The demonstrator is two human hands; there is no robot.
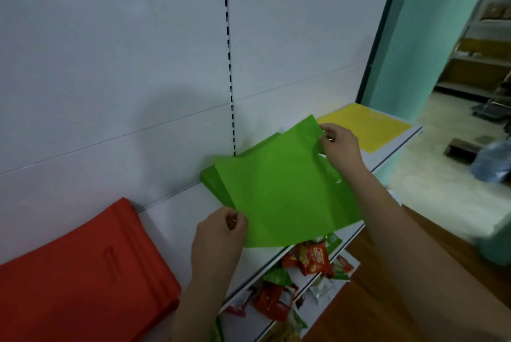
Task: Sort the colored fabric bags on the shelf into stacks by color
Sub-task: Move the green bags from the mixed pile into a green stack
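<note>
On the white shelf [179,211] red stack [83,267], green stack [213,178] and yellow stack [365,126] look sorted, left hand [221,234] and right hand [338,145] fingers pinching a green bag [287,192] over its stack, seemingly the last.

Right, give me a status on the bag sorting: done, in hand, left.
Done: a red stack lies at the shelf's left end, a yellow bag at its right end, and a green stack sits between them. In hand: the left hand and right hand pinch a green bag above the green stack. Left: laying it down; no unsorted bags show.
</note>
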